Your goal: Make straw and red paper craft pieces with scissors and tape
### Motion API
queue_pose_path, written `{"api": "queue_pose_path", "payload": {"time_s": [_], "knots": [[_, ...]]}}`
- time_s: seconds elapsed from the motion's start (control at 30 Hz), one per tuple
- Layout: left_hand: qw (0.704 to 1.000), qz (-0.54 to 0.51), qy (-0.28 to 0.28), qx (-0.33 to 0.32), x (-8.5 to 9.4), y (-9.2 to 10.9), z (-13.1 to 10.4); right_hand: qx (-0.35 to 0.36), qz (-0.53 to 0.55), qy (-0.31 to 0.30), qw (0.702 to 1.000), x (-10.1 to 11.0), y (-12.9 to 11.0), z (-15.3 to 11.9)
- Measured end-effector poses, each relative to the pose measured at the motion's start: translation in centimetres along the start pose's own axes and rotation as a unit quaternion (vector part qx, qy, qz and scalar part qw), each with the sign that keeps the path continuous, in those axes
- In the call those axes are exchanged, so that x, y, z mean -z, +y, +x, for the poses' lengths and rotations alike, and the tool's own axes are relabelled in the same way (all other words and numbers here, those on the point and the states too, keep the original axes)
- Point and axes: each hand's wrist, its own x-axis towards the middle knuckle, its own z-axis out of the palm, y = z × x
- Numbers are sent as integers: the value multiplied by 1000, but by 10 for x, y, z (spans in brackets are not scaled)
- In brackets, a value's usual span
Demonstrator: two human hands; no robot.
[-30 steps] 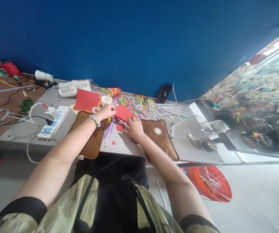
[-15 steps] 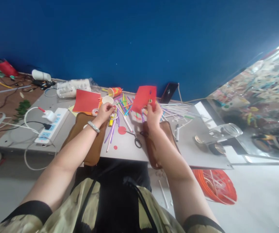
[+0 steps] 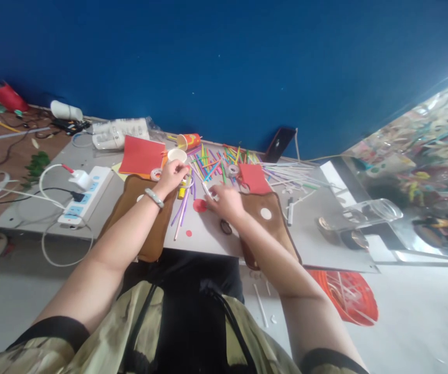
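Observation:
My left hand (image 3: 174,176) is pinched closed beside a white paper cup (image 3: 177,155) and above a yellow tube (image 3: 182,193); whatever lies between its fingertips is too small to make out. Low over the table, my right hand (image 3: 227,201) reaches inward with fingers apart, next to a red paper circle (image 3: 199,205) and a white pen-like stick (image 3: 206,189). Scissors lie under this hand, with only a dark handle loop (image 3: 226,227) showing. A cut sheet of red paper (image 3: 255,178) rests beyond my right wrist. A small red disc (image 3: 189,233) lies nearer the table edge.
Coloured sticks (image 3: 210,162) spread along the back, with a tape roll (image 3: 232,170) among them. Brown pads (image 3: 272,228) lie under both forearms. A power strip (image 3: 85,197) and cables sit left; a clear jar (image 3: 364,213) stands right. An orange basket (image 3: 352,298) is below.
My right hand has let go of the red paper, which now lies on the table, and has moved down and left over the scissors. My left hand stays pinched near the cup.

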Motion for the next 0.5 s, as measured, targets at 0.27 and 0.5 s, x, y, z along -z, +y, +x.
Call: {"api": "queue_pose_path", "payload": {"time_s": [0.27,0.5], "knots": [[1000,-8,8,-9,-1,5,-5,-49,5,-143,988,-30,-79,18],[1000,-20,-4,-3,-1,4,-3,-103,113,-161,975,-12,-52,22]]}}
